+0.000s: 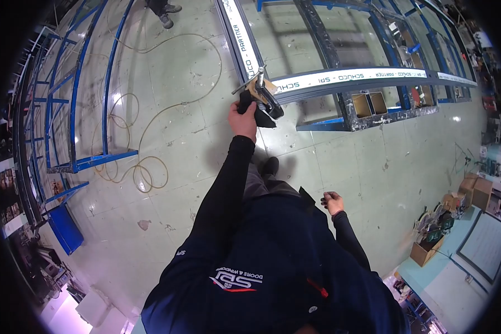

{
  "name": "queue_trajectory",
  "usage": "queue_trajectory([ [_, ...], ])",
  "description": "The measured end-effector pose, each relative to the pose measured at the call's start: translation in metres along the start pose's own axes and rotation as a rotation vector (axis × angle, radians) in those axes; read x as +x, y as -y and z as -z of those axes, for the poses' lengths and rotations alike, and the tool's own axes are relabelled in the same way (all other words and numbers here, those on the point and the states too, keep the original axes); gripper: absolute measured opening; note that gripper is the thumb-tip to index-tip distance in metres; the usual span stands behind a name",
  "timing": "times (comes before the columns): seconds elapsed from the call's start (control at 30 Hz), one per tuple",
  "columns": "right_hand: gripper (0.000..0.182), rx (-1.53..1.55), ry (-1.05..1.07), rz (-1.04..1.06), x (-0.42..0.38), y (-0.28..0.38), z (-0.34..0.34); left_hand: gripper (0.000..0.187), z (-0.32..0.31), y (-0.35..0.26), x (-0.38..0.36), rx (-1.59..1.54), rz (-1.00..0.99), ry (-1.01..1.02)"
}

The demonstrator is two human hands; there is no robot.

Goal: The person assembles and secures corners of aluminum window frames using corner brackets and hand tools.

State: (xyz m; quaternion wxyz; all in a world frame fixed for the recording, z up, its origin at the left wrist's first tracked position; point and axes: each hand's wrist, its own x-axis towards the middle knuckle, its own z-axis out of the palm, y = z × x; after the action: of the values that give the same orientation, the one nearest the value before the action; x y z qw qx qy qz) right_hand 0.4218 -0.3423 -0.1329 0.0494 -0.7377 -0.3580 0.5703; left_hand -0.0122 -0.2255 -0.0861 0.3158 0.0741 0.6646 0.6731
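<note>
At the corner of a dark frame with white lettered tape [328, 78], my left hand [243, 121] is closed around a black cloth [265, 118]. The cloth lies against a metal clamp [271, 103], which sits on the frame's corner with a tan wooden piece [257, 89]. Lower right, beside my body, my right hand [333, 203] hangs away from the frame. Its fingers are curled, and whether anything small is between them cannot be made out.
Blue metal racks [108, 158] stand at the left, with a thin hose [192, 100] coiled on the floor. Another person's feet [166, 20] are at the top. Open boxes [428, 250] and a light workbench [451, 278] are at the lower right.
</note>
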Motion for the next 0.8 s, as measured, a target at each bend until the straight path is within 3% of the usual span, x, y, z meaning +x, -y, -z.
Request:
queue_trajectory([
  [0.13,0.026,0.004,-0.004,-0.015,0.001,-0.007,0.003,0.018,0.009,0.002,0.004,-0.360,0.177,0.102],
  [0.27,0.027,0.035,0.000,-0.031,0.006,-0.021,0.008,0.014,-0.002,-0.003,-0.003,-0.517,0.312,0.040],
  [0.37,0.027,0.045,0.005,-0.032,0.007,-0.024,0.010,0.025,-0.009,0.001,-0.007,-0.359,0.189,0.002],
  [0.47,0.026,0.053,0.016,-0.017,0.014,-0.028,0.011,0.036,-0.008,0.019,0.005,-0.027,0.027,-0.007],
  [0.57,0.026,0.035,0.019,-0.032,0.021,-0.024,0.009,0.034,-0.009,0.018,0.007,0.450,-0.203,-0.076],
  [0.8,0.022,0.042,0.055,0.033,0.031,0.004,0.000,0.033,-0.005,0.013,0.015,0.404,-0.118,-0.127],
])
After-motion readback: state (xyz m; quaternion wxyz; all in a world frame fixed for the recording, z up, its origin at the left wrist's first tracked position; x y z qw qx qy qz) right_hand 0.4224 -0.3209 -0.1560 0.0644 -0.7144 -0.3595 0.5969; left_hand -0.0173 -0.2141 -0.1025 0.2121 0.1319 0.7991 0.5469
